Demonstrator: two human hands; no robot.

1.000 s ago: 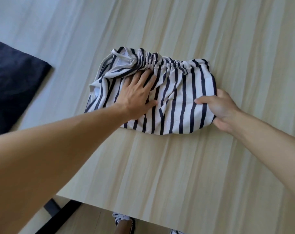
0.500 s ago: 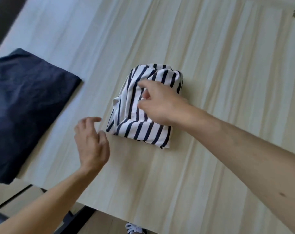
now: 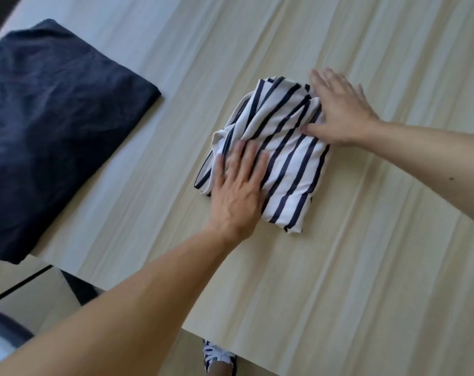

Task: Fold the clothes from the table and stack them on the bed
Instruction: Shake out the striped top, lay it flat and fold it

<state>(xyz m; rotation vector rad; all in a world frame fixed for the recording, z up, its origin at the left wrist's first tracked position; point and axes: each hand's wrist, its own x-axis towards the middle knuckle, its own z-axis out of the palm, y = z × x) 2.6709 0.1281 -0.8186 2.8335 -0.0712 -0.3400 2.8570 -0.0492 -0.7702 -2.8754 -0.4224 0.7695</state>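
We count two hands, our left hand (image 3: 238,196) and right hand (image 3: 341,109), one striped garment (image 3: 292,166), one navy folded garment (image 3: 54,126), one table (image 3: 338,267) and one shoe (image 3: 216,358).

a laced shoe (image 3: 218,358) stood on the floor (image 3: 188,360) well below the left hand (image 3: 237,196); a black frame (image 3: 78,290) sat to its lower left.

A white-and-navy striped garment (image 3: 290,169) lies folded into a compact, roughly rectangular bundle near the middle of the pale wood desk (image 3: 352,267) in front of me, its far layers creased and bunched, its stripes running diagonally. Well apart to my left, a navy garment (image 3: 54,126) rests folded flat in a broad, wrinkled square, its near corner reaching the desk's edge.
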